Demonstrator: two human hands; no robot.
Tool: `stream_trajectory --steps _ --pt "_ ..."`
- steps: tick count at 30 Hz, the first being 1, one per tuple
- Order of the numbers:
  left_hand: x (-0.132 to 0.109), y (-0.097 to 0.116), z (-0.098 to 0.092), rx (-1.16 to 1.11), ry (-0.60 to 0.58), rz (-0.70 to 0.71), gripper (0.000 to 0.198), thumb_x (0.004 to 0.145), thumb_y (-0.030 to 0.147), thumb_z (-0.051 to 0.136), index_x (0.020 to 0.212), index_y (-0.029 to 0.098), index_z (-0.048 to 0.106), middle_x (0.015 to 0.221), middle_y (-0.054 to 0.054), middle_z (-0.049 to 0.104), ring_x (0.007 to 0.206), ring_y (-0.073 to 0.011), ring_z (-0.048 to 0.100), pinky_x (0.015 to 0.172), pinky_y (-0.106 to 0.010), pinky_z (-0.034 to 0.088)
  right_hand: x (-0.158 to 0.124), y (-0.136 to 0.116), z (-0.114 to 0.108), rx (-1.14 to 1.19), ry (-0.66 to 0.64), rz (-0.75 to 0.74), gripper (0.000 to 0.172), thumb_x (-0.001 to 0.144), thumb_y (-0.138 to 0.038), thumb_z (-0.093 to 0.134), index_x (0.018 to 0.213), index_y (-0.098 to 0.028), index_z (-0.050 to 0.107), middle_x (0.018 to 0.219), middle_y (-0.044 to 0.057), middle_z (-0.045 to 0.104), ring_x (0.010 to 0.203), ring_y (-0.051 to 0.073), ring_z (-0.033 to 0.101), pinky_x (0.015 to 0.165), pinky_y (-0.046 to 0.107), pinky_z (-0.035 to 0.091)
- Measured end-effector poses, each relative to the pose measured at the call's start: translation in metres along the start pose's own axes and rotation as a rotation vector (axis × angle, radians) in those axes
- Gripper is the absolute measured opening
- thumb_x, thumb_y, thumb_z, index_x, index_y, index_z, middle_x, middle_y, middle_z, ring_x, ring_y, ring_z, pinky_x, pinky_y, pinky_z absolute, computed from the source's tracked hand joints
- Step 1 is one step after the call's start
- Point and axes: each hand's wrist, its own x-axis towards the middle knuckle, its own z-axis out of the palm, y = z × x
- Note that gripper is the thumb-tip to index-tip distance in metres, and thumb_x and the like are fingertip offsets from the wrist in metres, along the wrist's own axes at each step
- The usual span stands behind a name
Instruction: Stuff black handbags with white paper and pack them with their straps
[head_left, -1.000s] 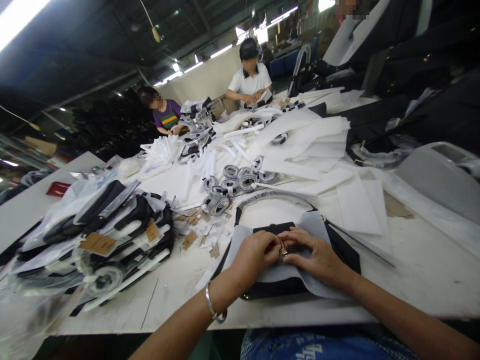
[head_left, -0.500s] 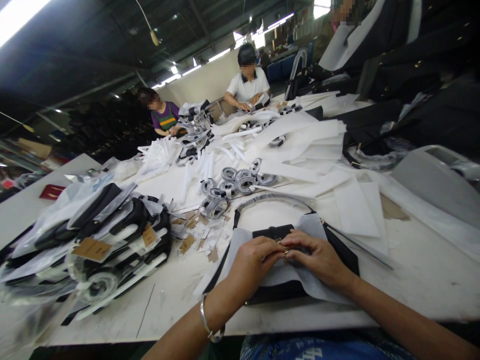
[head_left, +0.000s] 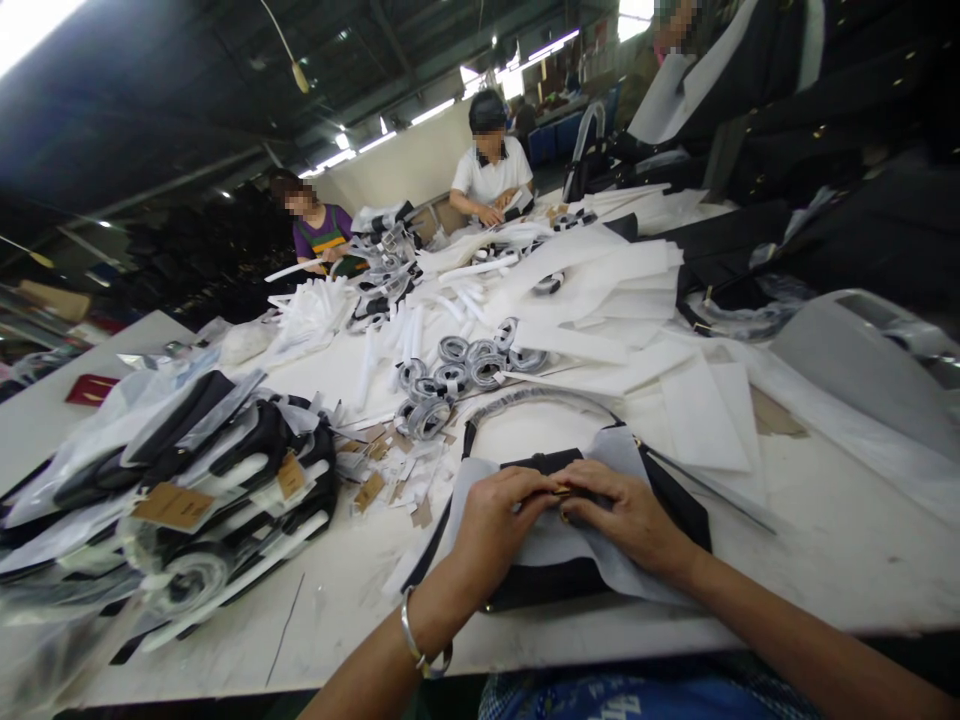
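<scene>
A black handbag (head_left: 559, 583) lies flat on the white table in front of me, its wrapped handle (head_left: 551, 395) arching away. White tissue paper (head_left: 544, 545) covers part of its front, under both hands. My left hand (head_left: 502, 505), a silver bangle on its wrist, pinches at a small gold-coloured metal clasp (head_left: 562, 490) in the middle of the bag. Across from it, my right hand (head_left: 619, 510) has thumb and fingers closed on the same clasp. The fingertips cover most of the metal.
Left of me is a pile of black bags (head_left: 225, 450) with brown tags and plastic wrap. Coiled wrapped straps (head_left: 480, 360) and paper scraps (head_left: 390, 465) lie beyond my bag, with white paper sheets (head_left: 697, 400) at right. Two co-workers (head_left: 491, 165) work across the table.
My hands stay at the clasp, the fingers shifting slightly so that its metal sits differently between them. At the far left a co-worker now holds out a white strip. The whole view has shifted a little.
</scene>
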Motion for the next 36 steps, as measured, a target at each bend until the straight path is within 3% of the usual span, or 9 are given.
stream_trajectory --steps 6,15,24,36 --pt "-0.005 -0.001 -0.002 0.032 -0.075 0.058 0.015 0.089 0.014 0.067 0.1 0.021 0.075 0.094 -0.002 0.077 0.082 -0.0136 0.072 0.077 -0.02 0.056 -0.002 0.006 0.002 0.016 0.019 -0.056 0.018 0.09 -0.035 0.068 0.104 -0.03 0.078 0.101 0.004 0.074 0.103 0.021 0.064 0.097 0.037 0.05" --pt "-0.011 0.008 -0.001 0.2 -0.166 0.126 0.017 0.095 0.015 0.057 0.106 0.018 0.069 0.099 -0.008 0.074 0.085 -0.0177 0.072 0.076 -0.027 0.059 -0.004 0.007 0.001 -0.007 0.042 -0.055 0.019 0.089 -0.039 0.068 0.101 -0.03 0.079 0.099 0.004 0.076 0.103 0.024 0.065 0.103 0.044 0.048" --pt "-0.018 0.006 0.012 0.203 -0.067 0.062 0.013 0.086 0.006 0.06 0.085 0.018 0.066 0.088 -0.005 0.072 0.076 -0.0157 0.069 0.07 -0.023 0.056 -0.005 0.01 0.002 -0.021 0.039 -0.082 0.018 0.089 -0.04 0.069 0.101 -0.03 0.079 0.097 0.003 0.077 0.102 0.024 0.066 0.105 0.045 0.045" --pt "-0.013 0.004 0.004 0.08 -0.1 -0.092 0.011 0.088 0.012 0.062 0.089 0.02 0.07 0.082 -0.001 0.072 0.075 -0.0146 0.066 0.071 -0.023 0.05 -0.007 0.01 0.002 -0.029 0.024 -0.093 0.017 0.089 -0.038 0.069 0.102 -0.032 0.079 0.099 0.002 0.076 0.103 0.024 0.066 0.105 0.045 0.046"
